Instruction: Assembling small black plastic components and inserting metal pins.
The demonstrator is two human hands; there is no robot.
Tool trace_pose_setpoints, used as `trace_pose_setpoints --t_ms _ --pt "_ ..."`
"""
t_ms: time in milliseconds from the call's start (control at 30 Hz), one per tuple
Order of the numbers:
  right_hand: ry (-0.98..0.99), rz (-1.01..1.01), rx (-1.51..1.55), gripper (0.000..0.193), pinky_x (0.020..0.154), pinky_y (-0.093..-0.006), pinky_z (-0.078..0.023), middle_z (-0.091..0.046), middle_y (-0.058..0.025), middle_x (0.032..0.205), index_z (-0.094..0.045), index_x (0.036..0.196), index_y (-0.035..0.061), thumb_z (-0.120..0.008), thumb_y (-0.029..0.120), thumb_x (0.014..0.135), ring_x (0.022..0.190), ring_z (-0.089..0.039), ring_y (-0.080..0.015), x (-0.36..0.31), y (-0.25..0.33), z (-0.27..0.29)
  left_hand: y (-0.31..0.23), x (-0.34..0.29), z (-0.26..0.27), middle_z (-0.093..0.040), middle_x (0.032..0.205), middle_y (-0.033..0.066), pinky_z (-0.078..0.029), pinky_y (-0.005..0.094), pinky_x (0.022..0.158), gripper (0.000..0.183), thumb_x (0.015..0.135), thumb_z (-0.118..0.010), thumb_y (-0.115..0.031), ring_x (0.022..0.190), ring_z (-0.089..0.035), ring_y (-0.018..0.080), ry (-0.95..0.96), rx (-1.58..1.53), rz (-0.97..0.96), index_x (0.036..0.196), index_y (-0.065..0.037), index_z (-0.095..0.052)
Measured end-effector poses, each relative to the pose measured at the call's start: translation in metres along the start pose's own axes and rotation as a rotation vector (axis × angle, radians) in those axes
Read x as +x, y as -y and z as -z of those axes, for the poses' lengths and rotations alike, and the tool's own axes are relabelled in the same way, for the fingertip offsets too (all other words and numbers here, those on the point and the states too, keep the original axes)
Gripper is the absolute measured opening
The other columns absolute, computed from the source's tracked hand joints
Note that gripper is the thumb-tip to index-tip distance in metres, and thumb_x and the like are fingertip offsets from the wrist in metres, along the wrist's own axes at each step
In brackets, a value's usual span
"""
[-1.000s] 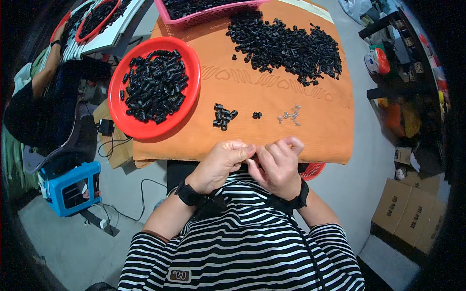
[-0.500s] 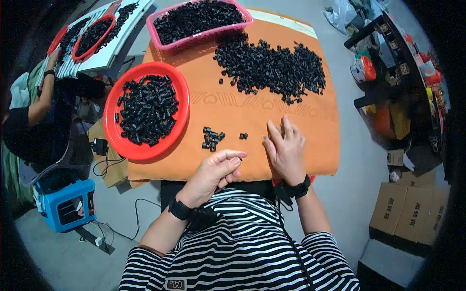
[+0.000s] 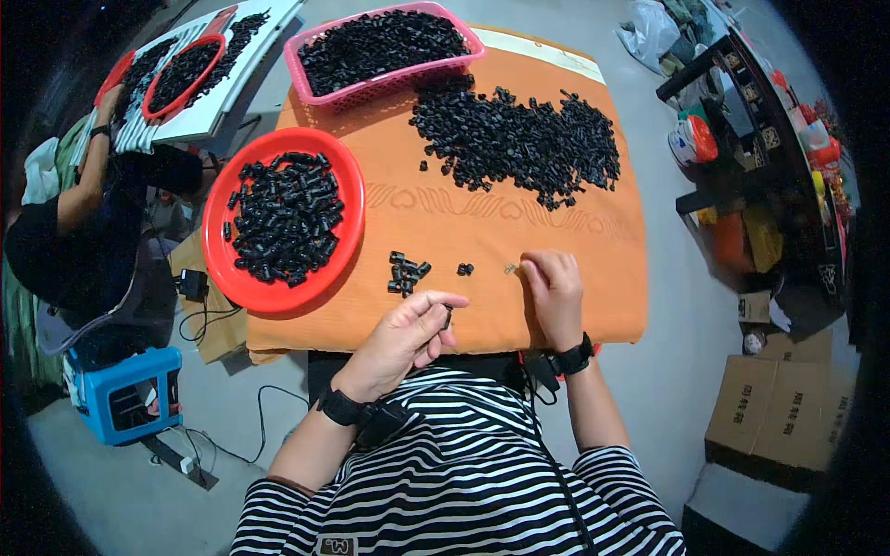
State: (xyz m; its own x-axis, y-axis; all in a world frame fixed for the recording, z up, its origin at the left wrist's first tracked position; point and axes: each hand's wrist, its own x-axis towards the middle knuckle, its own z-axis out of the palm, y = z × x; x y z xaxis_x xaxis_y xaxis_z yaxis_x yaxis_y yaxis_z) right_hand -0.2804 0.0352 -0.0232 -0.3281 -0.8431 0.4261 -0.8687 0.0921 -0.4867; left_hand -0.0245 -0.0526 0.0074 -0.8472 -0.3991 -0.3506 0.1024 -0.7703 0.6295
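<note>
My left hand (image 3: 397, 343) pinches a small black plastic part (image 3: 449, 317) between thumb and forefinger, just above the orange cloth. To the right, my right hand (image 3: 554, 289) is closed over the cloth, thumb against curled fingers; whatever it may hold is hidden. Beside its fingertips lie some tiny shiny metal pieces (image 3: 510, 269). Between the hands sit a few loose black caps (image 3: 464, 270). Left of those is a little cluster of black cylindrical parts (image 3: 406, 273). A round red tray (image 3: 354, 227) full of similar black parts stands at the left.
A pink basket (image 3: 389, 76) heaped with black pieces stands at the back of the orange-covered table (image 3: 445, 227). Beside it spreads a pile of small black parts (image 3: 519, 139). Another person (image 3: 83, 199) works at a white table far left. Cardboard boxes (image 3: 779, 408) stand at the right.
My right hand has gone from spread fingers over the metal pieces to a closed pinch beside them. The left hand has turned slightly, showing more of its black part.
</note>
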Motion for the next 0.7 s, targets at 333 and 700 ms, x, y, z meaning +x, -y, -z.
trace_pose_setpoints --t_ms 333,700 --pt "0.034 -0.352 0.275 0.027 0.083 -0.0320 -0.054 -0.069 -0.0129 0.105 -0.069 0.121 0.0002 -0.067 0.004 0.094 0.092 -0.067 -0.0212 0.001 -0.020 0.022 0.001 -0.001 -0.004 -0.063 0.093 0.0006 -0.040 0.0139 0.058 0.034 0.105 -0.059 -0.024 0.070 -0.052 0.0018 -0.003 0.099 0.043 0.132 -0.002 -0.059" --pt "0.020 -0.323 0.184 0.012 0.073 -0.0357 -0.053 -0.065 -0.0116 0.091 -0.069 0.101 -0.0008 -0.071 0.005 0.090 0.082 -0.065 -0.0237 -0.021 -0.002 0.028 0.004 -0.002 0.001 -0.065 0.091 0.0040 -0.042 0.0165 0.051 0.046 0.107 -0.049 -0.041 0.063 -0.054 0.0047 -0.017 0.054 0.074 0.124 0.001 -0.059"
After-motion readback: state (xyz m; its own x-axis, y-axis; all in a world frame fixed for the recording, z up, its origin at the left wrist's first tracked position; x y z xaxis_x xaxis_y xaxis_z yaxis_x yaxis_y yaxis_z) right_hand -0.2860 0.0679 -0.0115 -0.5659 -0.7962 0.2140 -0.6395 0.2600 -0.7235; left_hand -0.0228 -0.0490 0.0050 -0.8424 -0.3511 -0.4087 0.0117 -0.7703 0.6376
